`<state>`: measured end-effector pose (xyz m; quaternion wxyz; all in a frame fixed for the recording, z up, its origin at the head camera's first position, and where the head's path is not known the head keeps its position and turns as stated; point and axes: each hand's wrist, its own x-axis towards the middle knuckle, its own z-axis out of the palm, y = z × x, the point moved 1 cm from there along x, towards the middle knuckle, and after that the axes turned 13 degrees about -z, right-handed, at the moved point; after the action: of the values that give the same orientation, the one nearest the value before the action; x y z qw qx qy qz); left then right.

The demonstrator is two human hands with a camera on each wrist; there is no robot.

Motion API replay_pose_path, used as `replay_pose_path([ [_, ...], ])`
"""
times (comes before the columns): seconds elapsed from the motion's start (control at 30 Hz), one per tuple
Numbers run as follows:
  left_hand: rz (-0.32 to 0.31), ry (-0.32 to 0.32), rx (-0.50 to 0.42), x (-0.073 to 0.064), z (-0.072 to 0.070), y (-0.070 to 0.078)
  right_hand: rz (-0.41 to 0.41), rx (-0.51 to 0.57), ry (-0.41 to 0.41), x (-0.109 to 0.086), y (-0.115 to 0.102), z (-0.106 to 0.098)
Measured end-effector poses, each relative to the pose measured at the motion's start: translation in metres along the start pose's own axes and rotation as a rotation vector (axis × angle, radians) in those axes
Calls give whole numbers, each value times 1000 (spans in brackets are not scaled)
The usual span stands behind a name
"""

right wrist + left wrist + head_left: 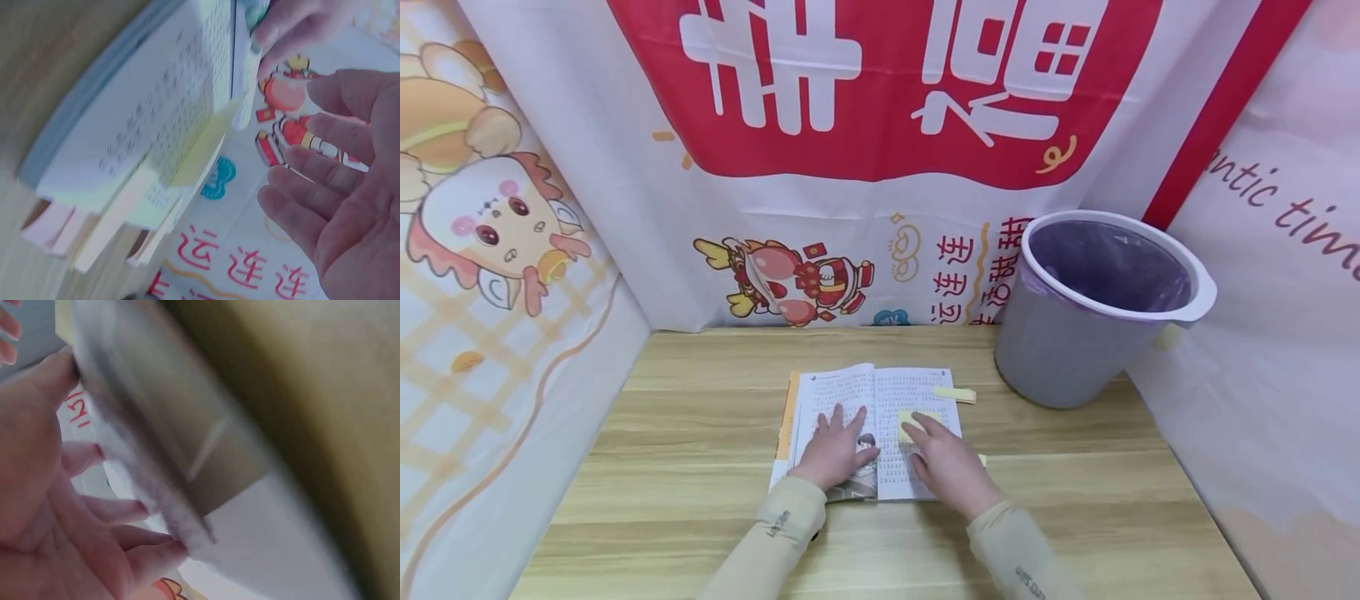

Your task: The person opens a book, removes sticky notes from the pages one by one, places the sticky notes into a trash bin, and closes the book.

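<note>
An open book (898,383) with printed text and a picture on its left page lies on the table. My left hand (832,450) rests on the left page with its fingers spread, the thumb close to the fold. A square yellow sticky note (203,150) stands partly lifted from the right page. Over that page is my right hand (953,467), fingers extended and holding nothing. In the right wrist view its fingertips are apart from the note. A pale yellow tab (955,394) sticks out past the right page's edge, and pink tabs (56,228) show among the pages.
A grey bin (1052,342) with a purple liner stands on the wood-grain table (700,417) at the back right. Printed cloth (880,200) hangs behind the table, with more cloth on both sides.
</note>
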<state>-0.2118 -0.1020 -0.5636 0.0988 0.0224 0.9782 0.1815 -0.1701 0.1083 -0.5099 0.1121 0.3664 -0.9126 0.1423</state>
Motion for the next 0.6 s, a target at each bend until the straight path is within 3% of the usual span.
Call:
replay_pose_path([
  [0.2, 85, 60, -11, -10, 0, 10, 92, 5, -5, 1, 13, 5],
  [0.43, 96, -5, 91, -15, 11, 14, 115, 15, -30, 2, 17, 24],
  [0.6, 109, 4, 123, -14, 13, 18, 107, 11, -25, 4, 17, 35],
])
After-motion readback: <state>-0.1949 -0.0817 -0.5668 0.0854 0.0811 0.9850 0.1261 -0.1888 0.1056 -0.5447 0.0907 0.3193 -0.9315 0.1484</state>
